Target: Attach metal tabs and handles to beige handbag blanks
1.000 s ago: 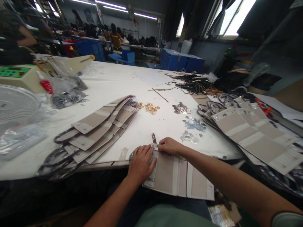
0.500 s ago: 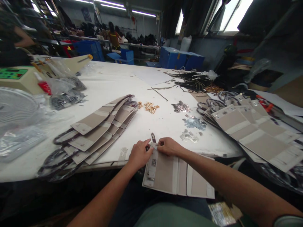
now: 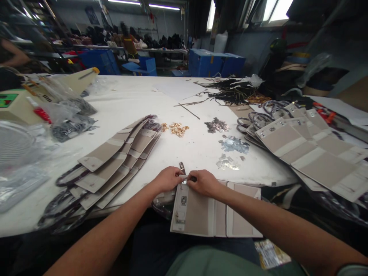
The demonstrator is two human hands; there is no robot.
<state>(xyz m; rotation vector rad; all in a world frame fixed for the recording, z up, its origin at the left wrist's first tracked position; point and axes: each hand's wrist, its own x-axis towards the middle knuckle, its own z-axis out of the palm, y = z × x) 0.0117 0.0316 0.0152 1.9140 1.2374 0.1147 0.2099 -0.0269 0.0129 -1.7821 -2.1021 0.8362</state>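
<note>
A beige bag panel [image 3: 198, 214] with pale strips lies over my lap at the table's front edge. Small metal plates [image 3: 183, 200] sit along its left border. My left hand [image 3: 169, 178] is closed at the panel's upper left corner, thumb and fingers pinching its edge. Beside it, my right hand [image 3: 202, 183] is closed in a pinch over the same corner; whatever its fingertips hold is hidden. Just beyond the hands, a dark strap end with a metal fitting [image 3: 182, 167] sticks out onto the table. A dark handle [image 3: 163, 209] hangs under the panel's left side.
Stacked bag panels lie at left [image 3: 112, 165] and right [image 3: 310, 153]. Gold fittings [image 3: 178, 129], dark metal plates [image 3: 217, 125], bluish plates [image 3: 234, 144] and silver plates [image 3: 227, 162] form piles on the white table [image 3: 129, 96]. Dark cords [image 3: 232, 90] lie farther back.
My left hand's fingers have curled in at the panel corner, where the index finger was extended before. My right hand stays at the corner. The camera view has shifted slightly.
</note>
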